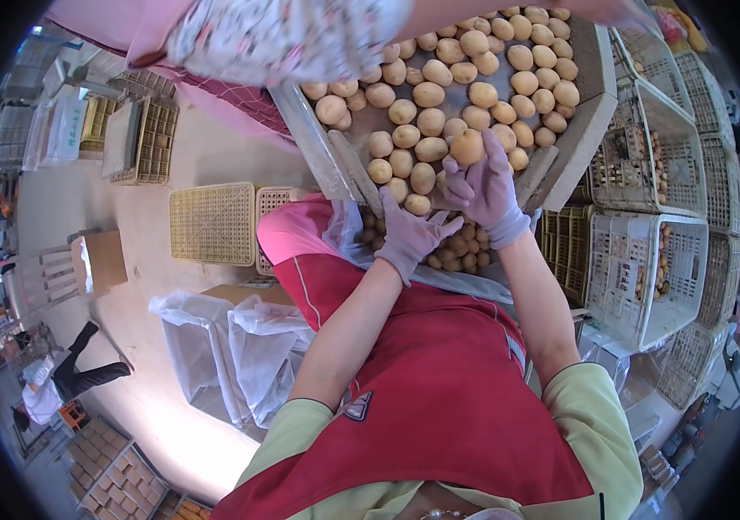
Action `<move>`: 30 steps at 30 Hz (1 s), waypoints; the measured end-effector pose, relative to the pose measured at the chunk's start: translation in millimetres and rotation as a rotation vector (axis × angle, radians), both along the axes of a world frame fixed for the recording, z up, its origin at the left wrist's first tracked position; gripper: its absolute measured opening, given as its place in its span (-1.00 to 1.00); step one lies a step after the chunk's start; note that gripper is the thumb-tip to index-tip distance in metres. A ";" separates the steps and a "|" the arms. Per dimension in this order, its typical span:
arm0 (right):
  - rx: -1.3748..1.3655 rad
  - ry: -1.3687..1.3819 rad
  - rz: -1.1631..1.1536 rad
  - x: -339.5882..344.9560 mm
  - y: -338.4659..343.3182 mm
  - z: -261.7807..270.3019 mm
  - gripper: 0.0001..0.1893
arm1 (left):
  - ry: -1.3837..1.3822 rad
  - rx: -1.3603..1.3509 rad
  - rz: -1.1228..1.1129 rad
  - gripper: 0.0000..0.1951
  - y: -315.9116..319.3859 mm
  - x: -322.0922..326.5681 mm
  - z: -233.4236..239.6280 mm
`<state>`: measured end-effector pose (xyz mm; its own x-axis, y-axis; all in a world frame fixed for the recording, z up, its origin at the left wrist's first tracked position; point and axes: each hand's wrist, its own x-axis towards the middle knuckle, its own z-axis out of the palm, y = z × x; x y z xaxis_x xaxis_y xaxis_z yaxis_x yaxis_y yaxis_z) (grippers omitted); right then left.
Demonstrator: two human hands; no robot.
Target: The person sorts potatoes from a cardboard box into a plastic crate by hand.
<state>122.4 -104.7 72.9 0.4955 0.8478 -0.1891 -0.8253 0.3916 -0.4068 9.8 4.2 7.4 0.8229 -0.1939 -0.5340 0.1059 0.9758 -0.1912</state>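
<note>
My right hand [492, 195], in a pale lilac glove, holds a potato [467, 147] with the fingers and thumb around its sides. My left hand [410, 235], gloved alike, has its fingers spread at the tray's near lip, close beside a small potato [417, 205]; whether it touches that one I cannot tell. Beyond both hands, many loose potatoes [430, 121] lie on a sorting tray [308, 143] with raised side walls. Below the lip, partly behind my hands and wrists, more potatoes [458, 250] fill a container lined with translucent plastic [344, 227].
Across the tray a co-worker's patterned sleeve [279, 39] and arm reach over the potatoes. White plastic crates [617, 279], some holding potatoes, stack up at right. To the left are a yellow crate [211, 224], plastic-lined boxes [204, 351] and a cardboard box [102, 262].
</note>
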 end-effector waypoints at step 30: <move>-0.420 -0.368 -0.220 -8.8 -20.2 54.7 -0.61 | 0.105 -0.032 0.014 -0.01 0.6 -0.9 -2.6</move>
<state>113.6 -124.9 127.6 0.7475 0.6076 -0.2683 -0.5186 0.2815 -0.8073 8.9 4.7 4.7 0.7657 -0.2011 -0.6110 0.0698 0.9702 -0.2320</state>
